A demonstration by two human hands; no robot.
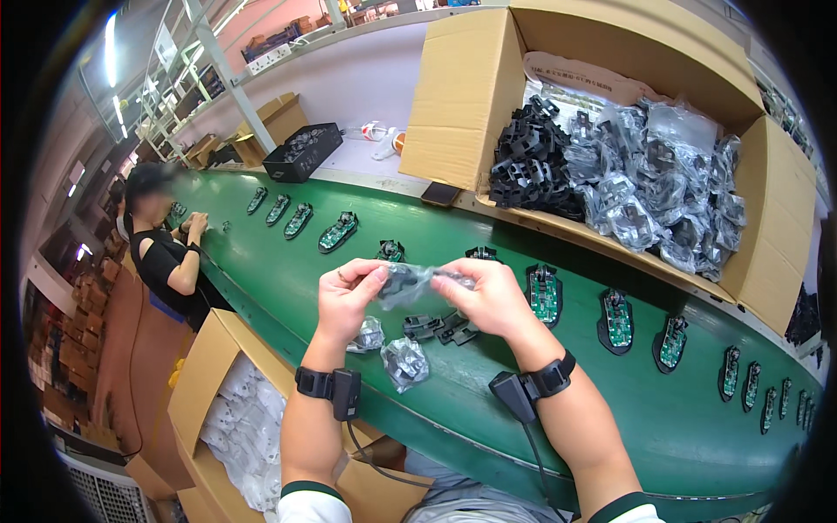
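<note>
While both hands meet above the green conveyor belt (288,288), the left hand (347,296) and right hand (490,298) each pinch one end of a small clear plastic bag (410,283) with a dark part inside, fingers closed on the film. Bag hangs between the hands, just over the belt's near half. Likely light, film soft, crinkly and slippery; hard part inside looks stiff, so grip is best at the film edges or through the film onto the part. Cannot tell if the bag is sealed or torn, too blurred. Below the hands on the belt: two more bagged parts (404,361) and loose black plastic pieces (440,328). Beyond the hands, a row of green circuit boards (544,295) rides the belt. Past the belt's far edge, a big cardboard box (462,96) holds black parts and bags. Near side of the belt, left: open carton of white bags (240,427). Far left along the belt, another person (166,253) works.
</note>
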